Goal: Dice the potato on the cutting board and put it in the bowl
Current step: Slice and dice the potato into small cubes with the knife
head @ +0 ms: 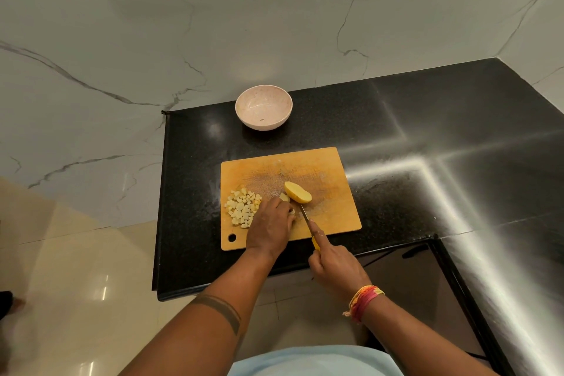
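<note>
Potato (298, 192) half is waiting while your right hand (334, 265) is gripping the knife (306, 217) (left hand (270, 227) curling over a piece); diced cubes (242, 207) aren't reaching the bowl (263, 107) yet.

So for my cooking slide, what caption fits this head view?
Right hand slicing with a knife beside a potato half; left hand steadying; dice piled, bowl waiting.

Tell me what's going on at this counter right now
A person is dicing a potato on the cutting board. The right hand grips a yellow-handled knife, while the left hand holds down a small potato piece near the blade. A larger potato half waits beside it, and a pile of diced cubes sits at the board's left edge. The bowl behind the board looks empty.
</note>
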